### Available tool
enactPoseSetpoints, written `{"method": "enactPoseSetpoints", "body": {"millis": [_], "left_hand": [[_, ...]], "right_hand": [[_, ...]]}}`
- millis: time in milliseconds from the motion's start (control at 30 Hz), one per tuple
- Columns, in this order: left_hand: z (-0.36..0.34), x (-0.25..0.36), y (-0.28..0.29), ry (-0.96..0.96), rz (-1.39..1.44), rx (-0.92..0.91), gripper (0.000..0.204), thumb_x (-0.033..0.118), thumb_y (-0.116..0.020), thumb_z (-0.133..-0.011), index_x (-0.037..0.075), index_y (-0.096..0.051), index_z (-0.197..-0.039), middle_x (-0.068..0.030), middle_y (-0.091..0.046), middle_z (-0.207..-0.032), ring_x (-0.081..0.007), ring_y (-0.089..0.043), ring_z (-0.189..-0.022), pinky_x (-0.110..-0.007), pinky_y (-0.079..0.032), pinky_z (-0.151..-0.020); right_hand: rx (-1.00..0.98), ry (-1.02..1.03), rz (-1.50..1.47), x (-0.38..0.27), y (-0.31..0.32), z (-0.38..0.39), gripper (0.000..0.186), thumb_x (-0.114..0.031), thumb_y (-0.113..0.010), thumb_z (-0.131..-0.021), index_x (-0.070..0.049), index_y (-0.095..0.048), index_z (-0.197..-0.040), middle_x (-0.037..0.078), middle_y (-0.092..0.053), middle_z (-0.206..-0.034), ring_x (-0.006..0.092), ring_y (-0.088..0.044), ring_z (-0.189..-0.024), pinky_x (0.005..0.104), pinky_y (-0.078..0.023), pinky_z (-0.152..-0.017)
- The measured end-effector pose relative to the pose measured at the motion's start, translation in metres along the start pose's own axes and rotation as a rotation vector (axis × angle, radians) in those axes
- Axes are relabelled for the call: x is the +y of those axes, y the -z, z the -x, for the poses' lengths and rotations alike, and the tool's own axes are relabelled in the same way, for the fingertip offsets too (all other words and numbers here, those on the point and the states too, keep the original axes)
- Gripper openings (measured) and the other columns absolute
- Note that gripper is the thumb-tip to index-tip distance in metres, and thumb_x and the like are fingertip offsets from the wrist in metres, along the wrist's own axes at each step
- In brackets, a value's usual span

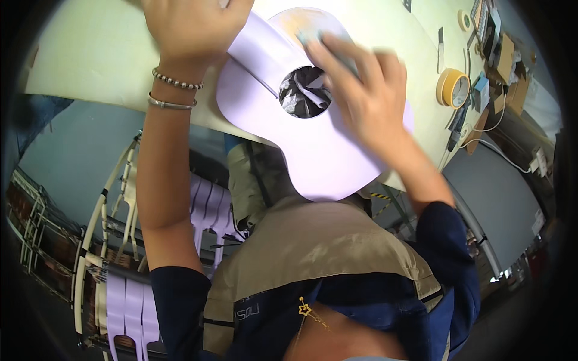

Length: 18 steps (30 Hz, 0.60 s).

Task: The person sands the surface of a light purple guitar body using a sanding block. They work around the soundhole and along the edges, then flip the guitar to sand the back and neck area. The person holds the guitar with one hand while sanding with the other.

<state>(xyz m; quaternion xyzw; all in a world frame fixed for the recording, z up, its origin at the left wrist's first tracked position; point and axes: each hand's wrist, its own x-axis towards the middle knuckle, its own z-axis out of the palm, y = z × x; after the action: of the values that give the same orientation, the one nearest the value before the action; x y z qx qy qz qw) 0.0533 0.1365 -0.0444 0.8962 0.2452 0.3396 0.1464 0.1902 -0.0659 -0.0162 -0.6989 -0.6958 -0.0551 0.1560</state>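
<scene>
Both hands [191, 33] [374, 90] apparently touch a lilac guitar [328, 157].

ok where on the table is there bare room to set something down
Bare tabletop lies left of the left hand, with a narrower patch between the right hand and yellow tape roll. Beyond the roll, it's crowded: blue box, cardboard.

A lilac acoustic-guitar body [328, 153] with a smooth painted face lies face up on a pale tabletop [108, 72], its lower rounded end jutting past the near edge. The lilac neck [262, 45] slants toward the upper left. Crumpled black-and-white paper [292, 99] fills the round soundhole. A blurred tan patch [298, 21] marks the upper bout.
</scene>
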Motion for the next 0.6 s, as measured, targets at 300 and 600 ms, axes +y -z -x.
{"method": "enactPoseSetpoints", "body": {"millis": [300, 600], "left_hand": [[-0.027, 0.007, 0.017, -0.034, -0.264, -0.367, 0.075, 0.046, -0.079, -0.073, 0.006, -0.055, -0.131, -0.0175, -0.055, -0.125, -0.0342, -0.046, -0.122, -0.055, -0.028, -0.106], [-0.011, 0.031, 0.020, -0.083, -0.224, -0.355, 0.063, 0.041, -0.071, -0.083, 0.001, -0.054, -0.129, -0.0182, -0.056, -0.125, -0.0372, -0.047, -0.123, -0.059, -0.021, -0.110]], "right_hand": [[0.420, -0.743, -0.839, 0.070, 0.012, -0.006, 0.038, -0.036, -0.055, -0.100, -0.004, -0.067, -0.116, 0.000, -0.061, -0.091, 0.0119, -0.048, -0.074, 0.0274, -0.041, -0.068], [0.202, -0.270, -0.283, 0.031, 0.017, 0.004, 0.050, -0.045, -0.048, -0.100, -0.004, -0.064, -0.126, 0.012, -0.066, -0.123, 0.0255, -0.061, -0.111, 0.0390, -0.045, -0.098]]}}
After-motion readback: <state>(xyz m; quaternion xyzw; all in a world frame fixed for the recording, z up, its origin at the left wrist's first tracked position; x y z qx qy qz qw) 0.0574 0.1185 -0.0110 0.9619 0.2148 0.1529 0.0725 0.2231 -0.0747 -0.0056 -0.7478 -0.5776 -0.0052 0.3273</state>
